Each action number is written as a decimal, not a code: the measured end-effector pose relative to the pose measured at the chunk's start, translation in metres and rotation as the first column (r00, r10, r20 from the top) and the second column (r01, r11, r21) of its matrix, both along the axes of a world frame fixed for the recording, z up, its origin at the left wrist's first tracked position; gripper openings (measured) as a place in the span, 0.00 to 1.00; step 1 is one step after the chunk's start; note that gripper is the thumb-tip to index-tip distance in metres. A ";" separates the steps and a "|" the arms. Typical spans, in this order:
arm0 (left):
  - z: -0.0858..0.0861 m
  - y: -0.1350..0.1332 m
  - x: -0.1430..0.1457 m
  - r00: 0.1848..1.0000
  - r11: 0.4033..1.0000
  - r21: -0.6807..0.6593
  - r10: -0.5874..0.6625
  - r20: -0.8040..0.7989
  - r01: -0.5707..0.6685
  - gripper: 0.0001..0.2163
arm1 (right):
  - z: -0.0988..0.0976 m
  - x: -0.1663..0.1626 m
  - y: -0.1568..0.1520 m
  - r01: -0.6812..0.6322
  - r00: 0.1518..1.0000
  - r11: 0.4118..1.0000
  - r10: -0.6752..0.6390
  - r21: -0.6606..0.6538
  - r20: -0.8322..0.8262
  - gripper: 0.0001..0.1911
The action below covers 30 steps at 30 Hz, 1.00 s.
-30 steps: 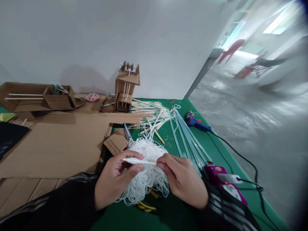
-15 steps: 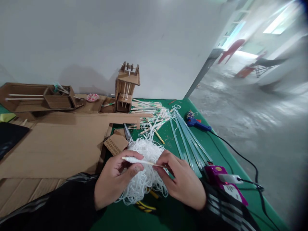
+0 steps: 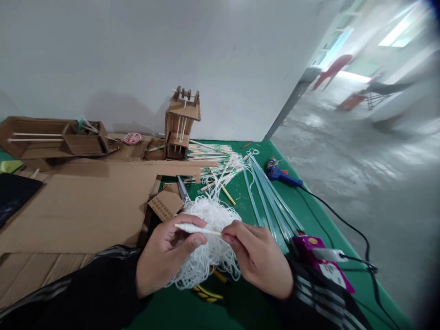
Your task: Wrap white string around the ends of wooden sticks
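My left hand (image 3: 165,256) pinches a thin wooden stick (image 3: 195,229) wound with white string, held level above the green table (image 3: 240,311). At the stick's right end, my right hand (image 3: 257,256) has its fingers closed on the strand of white string. A loose tangle of white string (image 3: 209,243) lies under and between both hands. Yellow-handled pliers (image 3: 206,293) peek out beneath the tangle.
Flat cardboard sheets (image 3: 79,206) cover the left. A cardboard tower model (image 3: 180,123) and an open cardboard box (image 3: 51,140) stand at the back. Clear glue sticks (image 3: 271,197), wooden skewers (image 3: 206,153), a blue glue gun (image 3: 280,174), a purple glue gun (image 3: 319,256) with black cable lie right.
My right hand dipped down and right along the stick, then came back up to its right end. The left hand and the stick stayed nearly still.
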<state>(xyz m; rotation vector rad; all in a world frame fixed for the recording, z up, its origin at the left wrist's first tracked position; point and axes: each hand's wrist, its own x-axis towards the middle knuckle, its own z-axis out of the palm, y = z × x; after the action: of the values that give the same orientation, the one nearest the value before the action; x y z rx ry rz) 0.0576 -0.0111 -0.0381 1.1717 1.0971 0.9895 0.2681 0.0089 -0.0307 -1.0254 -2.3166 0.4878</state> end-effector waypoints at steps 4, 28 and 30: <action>0.002 0.001 0.001 1.000 1.000 0.013 -0.006 0.015 0.006 0.11 | 0.000 0.000 0.000 -0.005 1.000 0.997 0.005 -0.078 -0.005 0.03; 0.026 0.010 -0.025 0.520 0.673 0.490 0.179 -0.835 0.555 0.13 | 0.010 -0.008 -0.005 0.122 0.990 0.917 -0.142 0.379 0.023 0.04; 0.026 0.009 -0.025 0.535 0.701 0.515 0.223 -0.815 0.493 0.13 | 0.014 -0.014 -0.014 0.265 0.964 0.843 -0.222 0.468 -0.146 0.03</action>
<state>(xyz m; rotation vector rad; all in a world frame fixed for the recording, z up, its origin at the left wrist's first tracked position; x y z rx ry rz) 0.0326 -0.0021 -0.0119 2.5636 1.3346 0.6685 0.2541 -0.0046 -0.0165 -0.9993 -2.0346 -0.1497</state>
